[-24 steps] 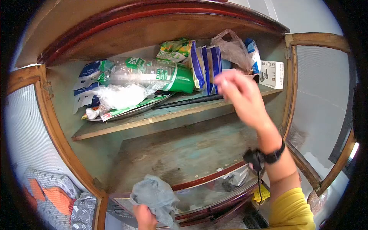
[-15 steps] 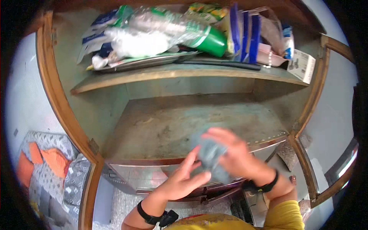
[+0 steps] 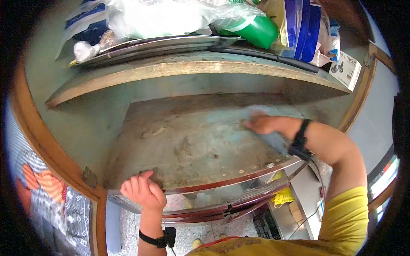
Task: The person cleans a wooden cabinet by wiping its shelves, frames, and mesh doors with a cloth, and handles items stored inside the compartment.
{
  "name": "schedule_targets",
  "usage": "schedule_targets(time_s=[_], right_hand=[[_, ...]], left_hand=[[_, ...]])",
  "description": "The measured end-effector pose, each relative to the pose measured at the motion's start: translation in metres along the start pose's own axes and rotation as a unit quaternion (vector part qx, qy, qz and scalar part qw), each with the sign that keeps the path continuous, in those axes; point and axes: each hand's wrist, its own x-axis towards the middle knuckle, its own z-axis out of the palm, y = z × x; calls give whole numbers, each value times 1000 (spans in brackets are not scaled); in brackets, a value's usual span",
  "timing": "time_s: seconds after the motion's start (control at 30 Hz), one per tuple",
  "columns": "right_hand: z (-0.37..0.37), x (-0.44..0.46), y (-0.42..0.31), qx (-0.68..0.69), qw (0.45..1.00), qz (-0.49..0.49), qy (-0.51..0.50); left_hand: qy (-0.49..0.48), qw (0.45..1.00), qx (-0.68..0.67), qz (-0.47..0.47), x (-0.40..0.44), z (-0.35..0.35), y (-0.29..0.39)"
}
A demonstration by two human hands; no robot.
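My right hand point(image 3: 265, 123), smeared by motion, presses a blue-grey cloth point(image 3: 275, 141) onto the lower cabinet shelf point(image 3: 183, 132), toward its right rear. Part of the cloth trails below the wrist; the rest is blurred or hidden by the hand. Stains and dark patches mark the shelf surface, with small pale dots near its front right edge. At the front left, my left hand point(image 3: 144, 191) has its fingers curled over the shelf's reddish front edge.
Above, an upper shelf point(image 3: 171, 70) juts out, loaded with plastic bags point(image 3: 158, 19), a green container point(image 3: 252, 32), a black rod point(image 3: 273, 59) and a white box point(image 3: 345, 70). Wooden door frames point(image 3: 42, 128) stand at both sides. Below the shelf are a drawer front point(image 3: 200, 213) and the speckled floor.
My hands have parted. The right has carried the cloth from in front of me to the shelf's right rear; the left has moved left to the front edge. The view has come closer.
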Motion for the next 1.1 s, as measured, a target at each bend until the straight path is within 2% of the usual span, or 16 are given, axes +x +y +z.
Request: schedule_targets(time_s=[0.13,0.17,0.2,0.27,0.33,0.4,0.43,0.47,0.53,0.6,0.7,0.8,0.93,0.97,1.03,1.1], right_hand=[[-8,49,-157,58,959,-236,143],[-24,20,-205,10,945,-298,134],[-14,1,-230,94,904,-377,177],[10,-23,-247,178,824,-472,258],[3,-23,-203,101,797,-536,261],[6,-18,-141,6,859,-420,295],[16,-1,-96,-28,859,-376,347],[18,15,-56,-54,897,-289,330],[26,77,34,-222,950,-118,185],[52,158,125,-464,881,-89,5],[35,253,158,-237,927,-129,259],[-37,210,52,-104,966,-81,221],[-84,174,-99,66,915,-261,299],[-87,180,-134,74,899,-303,307],[-92,204,-207,-99,962,-189,171],[-61,216,-257,111,891,-328,294]], left_hand=[[33,999,-18,1,-7,7,-7],[46,999,-26,5,-8,7,-8],[20,999,-28,-3,-11,4,-9],[43,997,-62,-7,-20,3,-14],[65,993,-94,-32,-22,2,-15],[62,994,-85,-28,-22,3,-15],[55,996,-72,-18,-21,3,-16],[53,996,-63,-17,-18,3,-14],[51,997,-50,-7,-19,6,-15],[53,998,-31,17,-18,8,-17],[66,998,-20,12,-21,12,-19],[65,998,-19,-11,-26,14,-19],[62,998,-19,-26,-27,13,-15],[60,998,-16,-29,-27,12,-14],[56,998,-18,-31,-26,12,-16],[61,998,-17,-26,-26,11,-18]])
